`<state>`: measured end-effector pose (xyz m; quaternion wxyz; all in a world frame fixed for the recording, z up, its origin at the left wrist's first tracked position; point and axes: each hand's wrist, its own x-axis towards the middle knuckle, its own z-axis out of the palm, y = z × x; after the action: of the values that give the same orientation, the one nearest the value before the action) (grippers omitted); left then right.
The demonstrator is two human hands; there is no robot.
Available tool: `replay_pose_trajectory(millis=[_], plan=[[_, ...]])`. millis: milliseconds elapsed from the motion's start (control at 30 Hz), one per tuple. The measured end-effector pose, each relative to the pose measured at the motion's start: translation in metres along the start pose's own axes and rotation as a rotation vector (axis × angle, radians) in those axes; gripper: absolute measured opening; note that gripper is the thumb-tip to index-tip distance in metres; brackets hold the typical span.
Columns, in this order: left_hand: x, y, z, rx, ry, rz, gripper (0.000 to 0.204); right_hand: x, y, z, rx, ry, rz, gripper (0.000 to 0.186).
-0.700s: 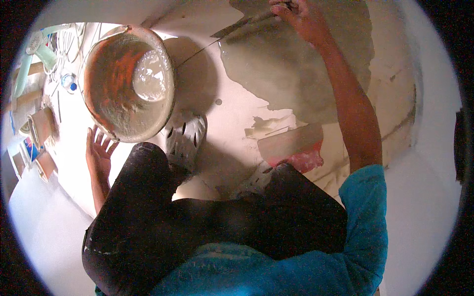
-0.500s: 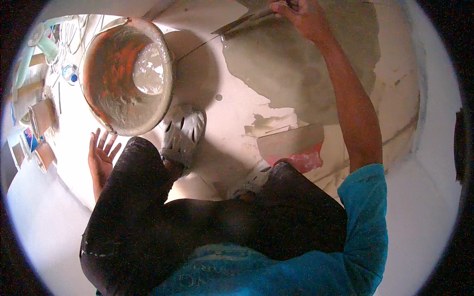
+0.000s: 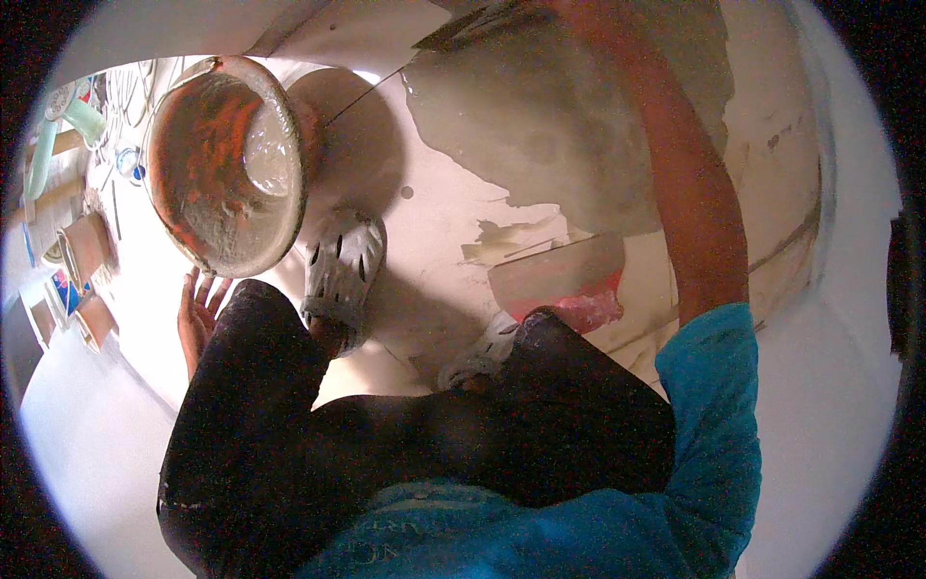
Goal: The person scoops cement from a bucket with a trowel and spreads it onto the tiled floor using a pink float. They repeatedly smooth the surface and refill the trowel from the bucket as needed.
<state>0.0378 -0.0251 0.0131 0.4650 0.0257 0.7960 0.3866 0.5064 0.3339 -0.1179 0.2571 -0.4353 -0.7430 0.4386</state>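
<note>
My right hand is at the top edge of the view, blurred and partly cut off. It is closed on a trowel, whose dark long blade lies against a patch of wet grey plaster. The trowel's handle is hidden. Low beside the bucket, my left hand has its fingers spread and holds nothing; my knee hides part of it. The tilted-looking orange bucket is smeared inside with grey mix, and a wet pool of it shines within.
A wide scraper with a red end lies near my right knee. My grey clog stands beside the bucket. At the far left are a pale green tool, a bottle with a blue cap and cardboard pieces. A white wall rises at right.
My right hand has moved farther up with the trowel, partly out of view. The bucket and floor sit slightly more to the left in the picture. My left hand stays open, more hidden.
</note>
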Motion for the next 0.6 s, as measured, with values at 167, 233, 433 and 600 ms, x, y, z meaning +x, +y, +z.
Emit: replay_pose_trajectory(millis=[167, 233, 433, 600], plan=[[0.000, -0.006, -0.002, 0.010, 0.000, -0.015, 0.072, 0.010, 0.020, -0.049, 0.144, -0.035, -0.006, 0.029], [0.002, 0.001, 0.001, 0.028, -0.006, -0.016, 0.072, 0.011, 0.041, -0.065, 0.020, -0.029, -0.043, 0.024], [-0.002, -0.008, -0.010, 0.026, 0.017, -0.024, 0.072, 0.015, 0.040, -0.104, -0.062, 0.017, 0.096, 0.020], [0.009, -0.001, -0.004, 0.043, -0.015, -0.026, 0.071, 0.007, 0.058, -0.155, -0.323, 0.145, 0.061, 0.019]])
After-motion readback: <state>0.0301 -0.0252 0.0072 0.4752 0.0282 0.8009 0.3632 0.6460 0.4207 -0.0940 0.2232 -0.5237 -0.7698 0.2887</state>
